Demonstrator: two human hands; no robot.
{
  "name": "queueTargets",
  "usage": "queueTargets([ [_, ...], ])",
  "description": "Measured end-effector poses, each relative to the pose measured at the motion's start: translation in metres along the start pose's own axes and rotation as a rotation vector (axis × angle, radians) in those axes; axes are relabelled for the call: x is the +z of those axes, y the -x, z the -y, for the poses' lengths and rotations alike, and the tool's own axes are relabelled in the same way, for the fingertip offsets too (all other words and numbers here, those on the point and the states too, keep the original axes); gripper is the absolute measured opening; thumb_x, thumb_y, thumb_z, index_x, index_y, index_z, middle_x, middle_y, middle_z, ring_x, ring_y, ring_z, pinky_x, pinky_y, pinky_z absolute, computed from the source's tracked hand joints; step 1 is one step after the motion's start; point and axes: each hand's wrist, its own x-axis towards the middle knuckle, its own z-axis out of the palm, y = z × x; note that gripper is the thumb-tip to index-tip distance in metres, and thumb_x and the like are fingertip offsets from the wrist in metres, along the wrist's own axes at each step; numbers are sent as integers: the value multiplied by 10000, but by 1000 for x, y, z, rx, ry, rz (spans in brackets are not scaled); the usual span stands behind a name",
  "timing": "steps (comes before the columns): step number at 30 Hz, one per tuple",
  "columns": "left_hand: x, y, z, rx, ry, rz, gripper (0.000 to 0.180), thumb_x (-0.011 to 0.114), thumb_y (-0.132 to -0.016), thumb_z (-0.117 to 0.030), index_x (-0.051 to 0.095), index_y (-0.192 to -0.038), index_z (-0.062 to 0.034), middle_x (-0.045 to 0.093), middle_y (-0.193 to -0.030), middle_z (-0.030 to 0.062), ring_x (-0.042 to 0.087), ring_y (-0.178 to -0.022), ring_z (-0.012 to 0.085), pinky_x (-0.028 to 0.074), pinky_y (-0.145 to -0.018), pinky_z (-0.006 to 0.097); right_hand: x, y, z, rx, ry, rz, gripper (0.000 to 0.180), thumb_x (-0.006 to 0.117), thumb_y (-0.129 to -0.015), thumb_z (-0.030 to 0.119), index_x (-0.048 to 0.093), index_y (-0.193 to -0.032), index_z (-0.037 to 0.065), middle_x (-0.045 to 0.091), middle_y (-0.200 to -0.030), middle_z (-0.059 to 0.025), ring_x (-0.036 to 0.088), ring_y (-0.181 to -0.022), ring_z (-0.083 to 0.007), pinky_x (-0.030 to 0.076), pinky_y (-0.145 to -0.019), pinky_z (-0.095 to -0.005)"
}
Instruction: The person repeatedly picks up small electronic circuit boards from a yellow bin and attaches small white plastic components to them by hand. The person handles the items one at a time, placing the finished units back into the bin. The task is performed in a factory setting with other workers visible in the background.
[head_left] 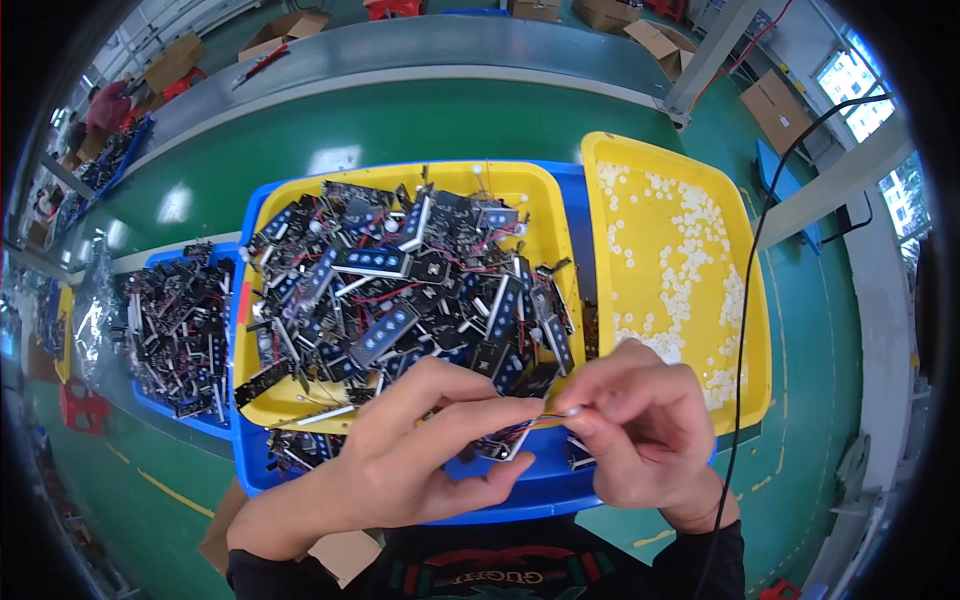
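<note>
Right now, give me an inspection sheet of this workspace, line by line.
Surface: yellow parts tray over a blue tub; yellow disc tray beside it.
Job's things: black modules heaped; white discs scattered; thin wires with a small white piece.
Clutter: clear plastic bag at left; brown cardboard at lower left.
Hands: right hand pinches the small white piece; left hand meets the thin wires, grip unclear.
Cables: black cable crosses the view before the yellow disc tray.
Surroundings: green floor, grey bench, red stool, distant person.

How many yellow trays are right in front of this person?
2: the middle yellow tray, heaped with black electronic parts, and the right yellow tray, holding small white pieces. Others could be hidden underneath; a yellow edge at far left is too partial to identify.
</note>
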Motion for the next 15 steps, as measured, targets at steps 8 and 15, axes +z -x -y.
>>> queueTargets([
  [8,-16,-2,-3,-36,-88,41,351,859,-647,-81,740,-976,-51,624,-855,75,597,-712,177,472,-580,265,-9,-14,5,-120,266,-3,285,794,-695,-45,667,-940,24,703,-957,-140,655,-757,-215,475,-596,-291],
  [15,-83,-15,18,-243,-352,-504,186,679,-870,-77,688,-1040,-2,677,-950,79,596,-795,120,465,-641,247,-29,-27,-1,-163,896,-17,271,766,-679,-31,657,-921,26,636,-906,-100,626,-750,-257,497,-605,-346],
])
